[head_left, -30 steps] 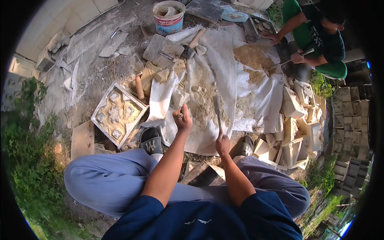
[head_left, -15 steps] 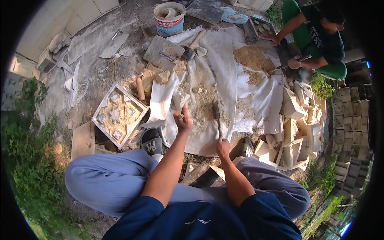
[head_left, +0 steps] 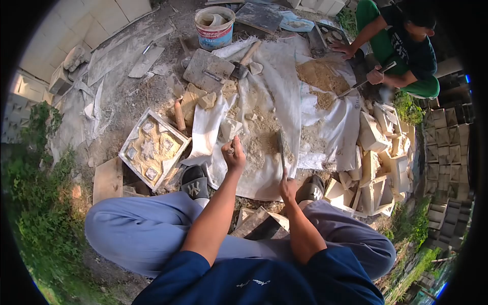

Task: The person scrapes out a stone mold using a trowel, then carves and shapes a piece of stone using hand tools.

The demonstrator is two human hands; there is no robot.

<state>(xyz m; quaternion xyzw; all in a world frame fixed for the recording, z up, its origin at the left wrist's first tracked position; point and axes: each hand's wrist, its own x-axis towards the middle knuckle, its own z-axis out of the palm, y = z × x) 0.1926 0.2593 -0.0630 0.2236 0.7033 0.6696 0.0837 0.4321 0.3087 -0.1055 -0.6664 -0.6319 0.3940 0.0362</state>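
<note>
My left hand is closed at the near end of a pale, chalky stone block resting on the white sheet. A ring shows on one finger. To the right, my right hand is wrapped round the handle of a hammer-like tool with a long, narrow dark head, held over the sheet beside the block. A gap separates tool and block. Crumbs and dust cover the white sheet around both hands.
A framed tray of sandy pieces lies left, beside a wooden handle. Farther off are a mallet, a slab and a bucket. Cut blocks pile up right. A co-worker holds a long tool over sand.
My right hand and its tool have shifted slightly right. My left hand stays at the block. The co-worker's tool has moved slightly, its far end now a little lower in view.
</note>
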